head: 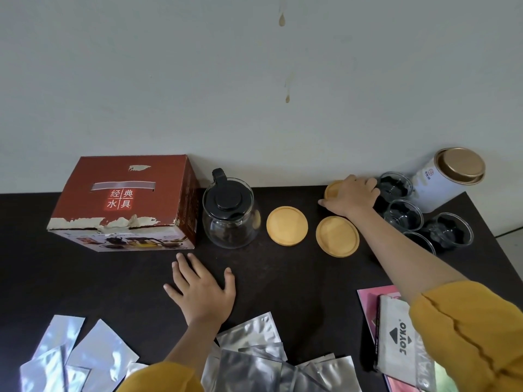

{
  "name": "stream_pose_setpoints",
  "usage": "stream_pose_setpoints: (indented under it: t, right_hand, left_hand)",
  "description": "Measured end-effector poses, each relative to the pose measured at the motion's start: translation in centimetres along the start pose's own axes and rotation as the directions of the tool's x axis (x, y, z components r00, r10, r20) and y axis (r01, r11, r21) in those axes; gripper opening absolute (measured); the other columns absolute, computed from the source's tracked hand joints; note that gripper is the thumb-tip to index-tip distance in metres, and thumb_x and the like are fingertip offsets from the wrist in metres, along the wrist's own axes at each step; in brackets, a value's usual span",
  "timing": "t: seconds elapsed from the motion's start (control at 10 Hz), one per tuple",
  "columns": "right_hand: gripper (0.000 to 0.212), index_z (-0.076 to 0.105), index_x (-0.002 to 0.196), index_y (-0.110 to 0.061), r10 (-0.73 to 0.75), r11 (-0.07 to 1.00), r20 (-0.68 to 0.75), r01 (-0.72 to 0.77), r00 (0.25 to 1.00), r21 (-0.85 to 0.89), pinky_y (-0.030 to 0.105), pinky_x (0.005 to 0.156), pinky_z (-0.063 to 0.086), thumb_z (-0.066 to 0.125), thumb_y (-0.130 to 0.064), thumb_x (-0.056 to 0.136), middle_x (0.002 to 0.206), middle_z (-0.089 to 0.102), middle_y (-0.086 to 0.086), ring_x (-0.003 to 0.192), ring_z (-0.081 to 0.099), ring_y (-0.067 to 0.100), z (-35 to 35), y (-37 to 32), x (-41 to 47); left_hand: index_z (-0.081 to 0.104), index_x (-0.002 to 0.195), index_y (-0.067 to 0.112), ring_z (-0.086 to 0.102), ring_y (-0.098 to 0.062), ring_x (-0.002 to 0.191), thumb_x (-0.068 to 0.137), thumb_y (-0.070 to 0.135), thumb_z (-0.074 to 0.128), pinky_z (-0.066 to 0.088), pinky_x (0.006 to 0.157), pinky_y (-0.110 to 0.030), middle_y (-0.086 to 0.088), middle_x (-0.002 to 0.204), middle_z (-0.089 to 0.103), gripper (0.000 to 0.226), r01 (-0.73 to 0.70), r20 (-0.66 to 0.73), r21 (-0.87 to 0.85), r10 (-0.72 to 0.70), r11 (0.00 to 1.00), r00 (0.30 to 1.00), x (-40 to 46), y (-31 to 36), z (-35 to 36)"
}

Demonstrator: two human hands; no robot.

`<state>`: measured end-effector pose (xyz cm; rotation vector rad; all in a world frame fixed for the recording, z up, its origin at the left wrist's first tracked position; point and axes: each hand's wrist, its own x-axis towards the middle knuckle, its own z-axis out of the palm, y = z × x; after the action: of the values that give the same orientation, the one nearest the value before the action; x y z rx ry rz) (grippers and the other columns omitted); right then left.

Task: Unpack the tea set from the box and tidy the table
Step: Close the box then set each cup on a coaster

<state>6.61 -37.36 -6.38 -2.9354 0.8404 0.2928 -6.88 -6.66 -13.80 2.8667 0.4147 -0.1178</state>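
Observation:
A red tea-set box (124, 205) stands closed at the back left of the dark table (283, 278). Right of it is a glass teapot (230, 213) with a black lid. Two yellow coasters (287, 225) (337, 236) lie flat in the middle. My right hand (352, 195) reaches to the back and holds a third yellow coaster (331, 189) at the wall, fingers curled over it. Several glass cups (403, 215) stand just right of that hand. My left hand (201, 287) lies flat on the table, fingers spread, holding nothing.
A white tin (447, 179) with a gold lid leans at the back right corner. Several silver foil sachets (254, 355) lie along the front edge. A JOYKO pouch (396, 343) on pink packets sits at the front right. The wall runs directly behind the table.

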Motion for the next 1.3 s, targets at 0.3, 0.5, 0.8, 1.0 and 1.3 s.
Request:
stream_pose_setpoints:
  t: [0.3, 0.5, 0.8, 1.0, 1.3]
  right_hand:
    - [0.098, 0.035, 0.132, -0.007, -0.046, 0.855, -0.233, 0.159, 0.971, 0.494, 0.033, 0.091, 0.043, 0.084, -0.054, 0.061, 0.132, 0.034, 0.012, 0.124, 0.035, 0.029, 1.9, -4.3, -3.8]
    - [0.099, 0.034, 0.134, -0.007, -0.022, 0.819, -0.268, 0.171, 0.963, 0.548, 0.035, 0.085, 0.048, 0.087, -0.048, 0.061, 0.132, 0.033, 0.015, 0.122, 0.035, 0.032, 3.1, -6.9, -4.3]
    - [0.103, 0.032, 0.139, -0.008, -0.121, 0.847, -0.159, 0.185, 0.980, 0.499, 0.035, 0.095, 0.044, 0.083, -0.055, 0.063, 0.136, 0.039, 0.012, 0.127, 0.034, 0.030, 5.0, -8.0, -5.6]
    - [0.090, 0.033, 0.144, -0.010, -0.282, 0.666, -0.157, 0.311, 0.946, 0.678, 0.040, 0.112, 0.030, 0.077, -0.047, 0.075, 0.148, 0.031, 0.008, 0.140, 0.024, 0.026, 6.0, -7.4, -6.3]
    - [0.061, 0.030, 0.149, -0.018, -0.508, 0.820, -0.126, 0.524, 0.852, 0.233, 0.061, 0.114, 0.002, 0.039, -0.050, 0.098, 0.162, 0.012, 0.007, 0.150, 0.000, 0.026, 8.7, -4.9, -9.0]
  left_hand:
    - [0.030, 0.141, -0.004, 0.023, -0.041, 0.138, 0.078, 0.061, 0.029, 0.023, 0.102, -0.068, -0.024, 0.149, 0.027, 0.091, 0.002, 0.000, 0.000, -0.002, 1.000, 1.000, 0.0, -0.1, 0.0]
    - [0.032, 0.140, -0.004, 0.025, -0.042, 0.137, 0.078, 0.060, 0.031, 0.024, 0.101, -0.068, -0.024, 0.148, 0.028, 0.090, 0.002, -0.001, -0.001, -0.002, 1.000, 1.000, 0.1, -0.2, 0.0]
    - [0.031, 0.141, -0.004, 0.025, -0.041, 0.137, 0.078, 0.060, 0.029, 0.024, 0.102, -0.068, -0.024, 0.149, 0.028, 0.090, 0.000, -0.005, 0.005, 0.000, 1.000, 1.000, 0.0, -0.1, 0.0]
    - [0.030, 0.142, -0.003, 0.023, -0.041, 0.138, 0.078, 0.061, 0.029, 0.023, 0.103, -0.068, -0.023, 0.150, 0.027, 0.090, 0.000, -0.002, 0.000, 0.000, 1.000, 1.000, 0.1, -0.1, 0.1]
    - [0.031, 0.141, -0.004, 0.024, -0.041, 0.138, 0.078, 0.060, 0.030, 0.023, 0.102, -0.068, -0.024, 0.149, 0.027, 0.090, -0.001, -0.010, -0.007, 0.001, 1.000, 1.000, 0.0, -0.1, 0.1]
